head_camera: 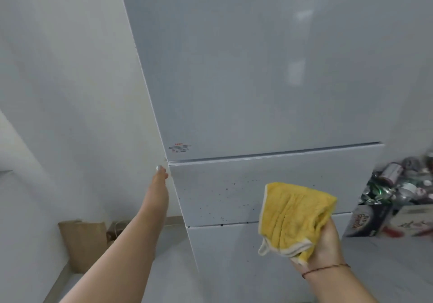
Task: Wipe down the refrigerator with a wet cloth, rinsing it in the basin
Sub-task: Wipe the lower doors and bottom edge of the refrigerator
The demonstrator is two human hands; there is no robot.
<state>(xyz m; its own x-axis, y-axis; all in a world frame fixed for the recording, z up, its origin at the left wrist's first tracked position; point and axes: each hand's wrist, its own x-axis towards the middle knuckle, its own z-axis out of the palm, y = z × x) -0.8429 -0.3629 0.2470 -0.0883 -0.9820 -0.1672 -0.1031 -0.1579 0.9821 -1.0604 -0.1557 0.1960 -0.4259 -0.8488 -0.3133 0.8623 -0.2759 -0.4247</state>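
One yellow cloth (293, 220), folded and edged in pale trim, held up in front of the middle drawer (234, 190) of one white refrigerator (246, 80). The right hand (325, 248), one of two hands, grips the cloth's lower right corner from behind, palm toward the camera; its fingers are hidden by the fabric. The left hand (160, 180) reaches to the drawer's left edge; only one nail shows, and how far this hand is open cannot be told. Three door fronts are visible: the upper door, the middle drawer flecked with dark spots, and a lower drawer cut off below. One brown paper bag (82, 244) stands at lower left. A blurred heap of packages (398, 197) lies at right.
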